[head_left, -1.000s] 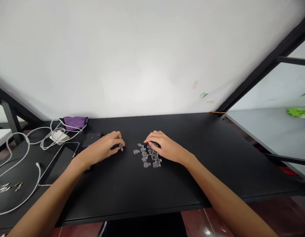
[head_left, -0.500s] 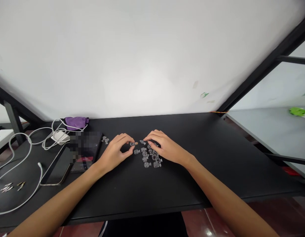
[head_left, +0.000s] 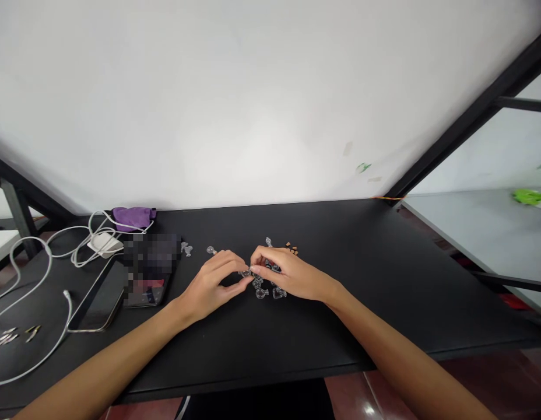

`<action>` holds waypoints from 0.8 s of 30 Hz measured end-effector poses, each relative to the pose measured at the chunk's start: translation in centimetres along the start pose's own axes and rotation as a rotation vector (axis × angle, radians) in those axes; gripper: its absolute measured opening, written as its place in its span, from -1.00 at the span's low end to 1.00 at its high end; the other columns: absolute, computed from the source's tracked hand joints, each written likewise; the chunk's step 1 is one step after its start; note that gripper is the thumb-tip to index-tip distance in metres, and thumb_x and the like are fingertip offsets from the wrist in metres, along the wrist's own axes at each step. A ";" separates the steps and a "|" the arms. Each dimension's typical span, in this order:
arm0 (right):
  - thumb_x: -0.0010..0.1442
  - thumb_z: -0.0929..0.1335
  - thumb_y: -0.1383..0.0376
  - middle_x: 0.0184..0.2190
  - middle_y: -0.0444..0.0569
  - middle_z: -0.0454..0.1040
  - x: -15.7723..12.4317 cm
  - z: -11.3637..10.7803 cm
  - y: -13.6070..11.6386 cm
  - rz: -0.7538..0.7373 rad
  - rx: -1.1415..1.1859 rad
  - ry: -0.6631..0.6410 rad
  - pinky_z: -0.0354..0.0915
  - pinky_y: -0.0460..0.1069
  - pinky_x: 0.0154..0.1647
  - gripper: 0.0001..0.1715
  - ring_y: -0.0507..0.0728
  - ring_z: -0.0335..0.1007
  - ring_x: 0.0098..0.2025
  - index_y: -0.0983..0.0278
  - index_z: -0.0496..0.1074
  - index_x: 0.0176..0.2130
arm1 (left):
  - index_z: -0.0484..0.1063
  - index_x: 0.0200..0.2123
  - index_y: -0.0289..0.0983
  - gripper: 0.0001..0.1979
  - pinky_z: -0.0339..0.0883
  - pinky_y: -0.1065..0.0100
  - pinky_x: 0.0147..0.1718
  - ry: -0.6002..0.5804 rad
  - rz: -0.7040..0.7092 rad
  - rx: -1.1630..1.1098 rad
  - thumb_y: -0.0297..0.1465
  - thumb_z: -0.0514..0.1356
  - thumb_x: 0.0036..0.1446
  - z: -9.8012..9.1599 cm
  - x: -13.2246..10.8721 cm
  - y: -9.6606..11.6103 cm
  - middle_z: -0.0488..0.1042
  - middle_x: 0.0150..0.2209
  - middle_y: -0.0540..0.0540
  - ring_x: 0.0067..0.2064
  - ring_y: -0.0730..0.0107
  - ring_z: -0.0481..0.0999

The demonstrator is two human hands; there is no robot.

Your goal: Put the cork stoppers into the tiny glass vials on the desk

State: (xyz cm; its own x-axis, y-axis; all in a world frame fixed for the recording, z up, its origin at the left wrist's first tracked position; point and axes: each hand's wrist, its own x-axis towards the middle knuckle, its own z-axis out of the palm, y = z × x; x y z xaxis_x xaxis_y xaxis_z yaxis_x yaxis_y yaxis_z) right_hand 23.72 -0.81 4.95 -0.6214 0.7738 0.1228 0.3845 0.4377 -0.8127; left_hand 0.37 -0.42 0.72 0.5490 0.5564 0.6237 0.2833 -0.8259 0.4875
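Note:
My left hand (head_left: 220, 280) is closed in a pinch around a tiny clear glass bottle (head_left: 245, 272) lying sideways between thumb and fingers. My right hand (head_left: 281, 268) meets it at the bottle's neck, its thumb and fingertips pinched together. Whatever those fingertips grip is too small to make out. Under and beside my right hand lie several more clear little bottles (head_left: 262, 293), partly hidden by it. A single bottle (head_left: 269, 241) lies just beyond that hand. Another bottle (head_left: 211, 250), with a tan stopper in its neck, rests beyond my left hand.
Small tan corks (head_left: 294, 251) lie behind my right hand. To the left are clear pieces (head_left: 186, 249), a dark phone (head_left: 98, 297), a partly blurred dark device (head_left: 165, 274), a white cable (head_left: 56, 350), a charger (head_left: 105, 244), a purple pouch (head_left: 133, 217) and small metal bits (head_left: 6, 337).
The stoppered bottle from my left hand now lies farther left on the table. That hand has a different bottle, and my right hand has moved left and nearer to meet it.

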 end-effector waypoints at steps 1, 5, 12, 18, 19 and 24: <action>0.49 0.23 0.02 -0.29 -0.10 0.45 0.0 0.0 0.0 0.001 -0.001 -0.010 0.27 -0.01 -0.18 -0.64 0.11 0.37 -0.26 0.19 0.38 -0.21 | 0.47 -0.09 -0.20 -0.87 0.44 0.25 -0.20 -0.001 -0.001 -0.009 -0.45 0.28 0.30 0.1 0.0 0.0 0.56 -0.24 -0.10 -0.23 0.33 0.55; 0.49 0.21 0.05 -0.34 -0.12 0.42 -0.1 -0.5 -0.1 -0.006 -0.061 -0.036 0.23 -0.01 -0.22 -0.64 0.10 0.31 -0.30 0.20 0.38 -0.24 | 0.46 -0.11 -0.21 -0.87 0.45 0.27 -0.21 0.010 -0.013 -0.052 -0.48 0.28 0.28 0.3 -0.1 0.1 0.54 -0.24 -0.11 -0.23 0.33 0.54; 0.44 0.26 0.09 -0.41 -0.13 0.36 -1.5 -4.7 1.3 0.089 -0.170 0.239 0.19 -0.01 -0.28 -0.69 0.08 0.23 -0.37 0.20 0.34 -0.29 | 0.42 -0.20 -0.22 -0.89 0.41 0.29 -0.19 0.050 -0.087 -0.038 -0.51 0.27 0.27 0.0 0.0 -0.4 0.50 -0.26 -0.06 -0.23 0.37 0.50; 0.35 0.33 0.09 -0.44 -0.13 0.36 -2.3 -6.8 3.8 0.187 -0.257 0.123 0.18 -0.01 -0.34 -0.74 0.08 0.20 -0.40 0.21 0.46 -0.25 | 0.47 -0.10 -0.20 -0.90 0.40 0.24 -0.08 -0.018 -0.154 -0.012 -0.42 0.25 0.33 -0.1 -0.1 -1.1 0.51 -0.18 -0.09 -0.15 0.33 0.50; 0.34 0.33 0.10 -0.45 -0.13 0.35 -2.4 -6.9 4.2 0.197 -0.251 0.078 0.18 -0.01 -0.36 -0.74 0.07 0.19 -0.41 0.21 0.47 -0.25 | 0.48 -0.09 -0.20 -0.89 0.40 0.24 -0.07 -0.030 -0.156 -0.011 -0.41 0.25 0.33 -0.1 -0.1 -1.1 0.51 -0.16 -0.10 -0.13 0.33 0.50; 0.29 0.36 0.12 -0.49 -0.15 0.37 -2.4 -6.8 5.1 0.245 -0.223 -0.057 0.15 -0.03 -0.41 -0.76 0.06 0.18 -0.45 0.22 0.53 -0.22 | 0.49 -0.06 -0.19 -0.87 0.37 0.25 -0.07 -0.132 -0.112 0.031 -0.38 0.25 0.34 -0.4 -0.2 -1.0 0.46 -0.15 -0.12 -0.12 0.32 0.47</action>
State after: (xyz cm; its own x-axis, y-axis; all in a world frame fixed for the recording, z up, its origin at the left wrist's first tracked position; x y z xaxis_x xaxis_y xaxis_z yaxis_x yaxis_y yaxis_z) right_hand 31.82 2.62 4.34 -0.5267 0.8443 -0.0986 0.6635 0.3359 -0.6685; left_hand -0.36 0.37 0.37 0.6105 0.6303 0.4797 0.3718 -0.7628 0.5291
